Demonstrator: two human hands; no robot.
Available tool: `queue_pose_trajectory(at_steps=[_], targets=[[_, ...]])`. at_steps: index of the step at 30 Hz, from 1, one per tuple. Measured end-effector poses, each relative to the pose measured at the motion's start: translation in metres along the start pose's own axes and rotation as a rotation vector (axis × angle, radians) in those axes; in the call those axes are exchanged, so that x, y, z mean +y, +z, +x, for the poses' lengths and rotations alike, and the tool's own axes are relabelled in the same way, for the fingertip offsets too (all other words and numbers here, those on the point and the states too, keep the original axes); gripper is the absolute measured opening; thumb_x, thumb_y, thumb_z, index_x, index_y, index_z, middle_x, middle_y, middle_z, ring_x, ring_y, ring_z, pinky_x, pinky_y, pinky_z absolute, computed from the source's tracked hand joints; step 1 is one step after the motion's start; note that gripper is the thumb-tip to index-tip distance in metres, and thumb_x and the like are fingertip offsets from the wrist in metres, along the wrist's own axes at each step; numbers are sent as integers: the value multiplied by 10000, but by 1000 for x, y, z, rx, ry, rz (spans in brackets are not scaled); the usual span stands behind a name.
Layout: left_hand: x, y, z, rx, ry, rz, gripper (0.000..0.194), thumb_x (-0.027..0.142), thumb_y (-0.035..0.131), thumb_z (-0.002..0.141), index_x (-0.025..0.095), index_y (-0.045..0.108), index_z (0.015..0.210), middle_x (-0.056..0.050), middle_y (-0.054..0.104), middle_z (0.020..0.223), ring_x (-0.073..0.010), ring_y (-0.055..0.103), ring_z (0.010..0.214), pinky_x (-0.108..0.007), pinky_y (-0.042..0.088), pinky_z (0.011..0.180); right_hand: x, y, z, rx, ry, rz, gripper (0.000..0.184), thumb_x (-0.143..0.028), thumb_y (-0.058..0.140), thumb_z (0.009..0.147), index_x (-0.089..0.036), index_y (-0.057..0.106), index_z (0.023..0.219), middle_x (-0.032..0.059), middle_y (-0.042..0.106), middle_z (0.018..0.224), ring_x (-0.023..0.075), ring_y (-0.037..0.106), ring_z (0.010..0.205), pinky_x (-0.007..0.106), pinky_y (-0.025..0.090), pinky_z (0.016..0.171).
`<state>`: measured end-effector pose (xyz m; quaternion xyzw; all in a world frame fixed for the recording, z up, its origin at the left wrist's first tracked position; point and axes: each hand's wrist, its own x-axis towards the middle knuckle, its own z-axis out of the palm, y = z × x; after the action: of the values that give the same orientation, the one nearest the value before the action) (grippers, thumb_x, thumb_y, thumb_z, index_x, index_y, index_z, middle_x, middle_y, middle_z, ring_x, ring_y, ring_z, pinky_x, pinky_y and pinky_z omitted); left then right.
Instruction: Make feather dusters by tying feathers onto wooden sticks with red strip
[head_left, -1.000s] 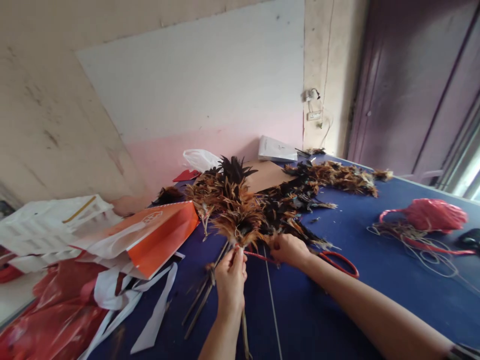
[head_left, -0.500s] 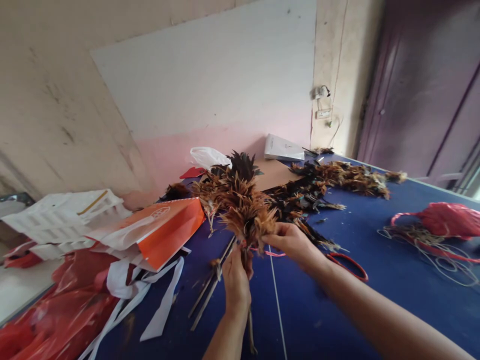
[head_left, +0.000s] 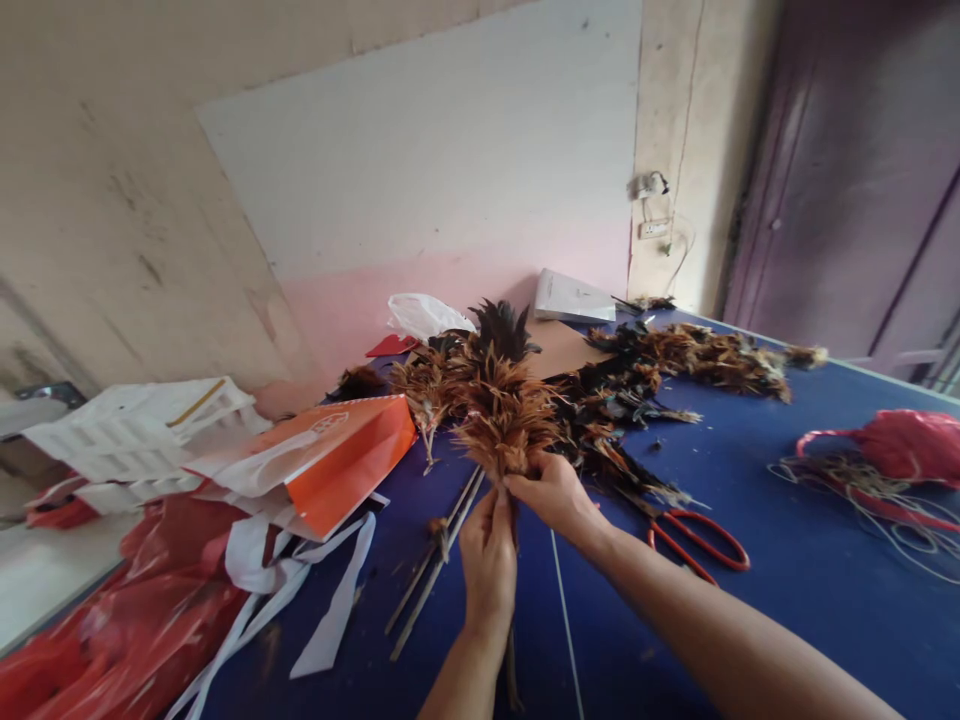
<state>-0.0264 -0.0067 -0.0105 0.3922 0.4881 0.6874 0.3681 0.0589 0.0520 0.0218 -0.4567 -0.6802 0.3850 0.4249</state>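
A feather duster [head_left: 504, 400] with brown feathers and a dark tip points away from me over the blue table [head_left: 637, 640]. My left hand [head_left: 487, 550] is closed around its stick just below the feathers. Thumb and fingers of my right hand [head_left: 551, 497] pinch the base of the lowest feathers, right above the left hand. The stick's lower end shows beneath my left wrist. Red-handled scissors [head_left: 701, 540] lie to the right of my right forearm, their blades partly under loose feathers [head_left: 630, 465]. Thin sticks [head_left: 435, 570] lie left of my left hand.
Feather bundles [head_left: 712, 355] cover the table's back right. A red string ball [head_left: 911, 445] and tangled pale string lie far right. On the left are an orange bag [head_left: 352, 465], red plastic [head_left: 172, 590] and a white rack [head_left: 142, 425]. A white box [head_left: 574, 297] stands against the wall.
My right hand has moved left and inward, to the feather base beside my left hand. The scissors now show more fully as the right forearm has shifted.
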Motion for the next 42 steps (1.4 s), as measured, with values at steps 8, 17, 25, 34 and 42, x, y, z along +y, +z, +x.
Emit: queue_pose_trajectory(at_steps=[8, 17, 25, 34, 42], targets=[[-7, -5, 5, 10, 9, 118, 386, 524, 508, 766, 152, 611, 747, 50, 379, 476, -76, 286, 412, -200, 213, 390, 24, 0, -1, -55, -68, 156, 275, -384, 556, 730, -119, 601, 786, 27, 613, 702, 130, 519, 637, 211, 397, 557], [-9, -7, 6, 41, -9, 186, 405, 544, 490, 762, 163, 544, 636, 32, 415, 488, -88, 340, 428, -196, 258, 404, 27, -28, -24, -432, 100, 32, 276, -363, 526, 756, -121, 639, 688, -30, 484, 470, 83, 419, 446, 202, 326, 447], [-7, -6, 5, 28, -11, 156, 400, 538, 523, 738, 153, 547, 634, 42, 408, 481, -78, 323, 421, -190, 246, 395, 23, -25, -25, -247, -33, 214, 350, -244, 615, 647, -147, 589, 982, 36, 634, 864, 148, 561, 764, 252, 432, 697], [2, -5, 2, 29, 37, 234, 390, 505, 477, 772, 164, 516, 586, 53, 368, 441, -80, 306, 399, -201, 236, 400, 22, -26, -32, -368, 179, 184, 265, -363, 509, 757, -136, 636, 710, -69, 365, 444, 57, 315, 395, 196, 305, 419], [-11, 2, -2, 6, 459, 583, 222, 161, 427, 761, 180, 572, 594, -55, 563, 555, -175, 522, 534, -277, 387, 517, -77, -51, -35, -413, -559, -710, 236, -185, 477, 779, -143, 654, 629, 18, 598, 595, 100, 469, 533, 215, 296, 503]])
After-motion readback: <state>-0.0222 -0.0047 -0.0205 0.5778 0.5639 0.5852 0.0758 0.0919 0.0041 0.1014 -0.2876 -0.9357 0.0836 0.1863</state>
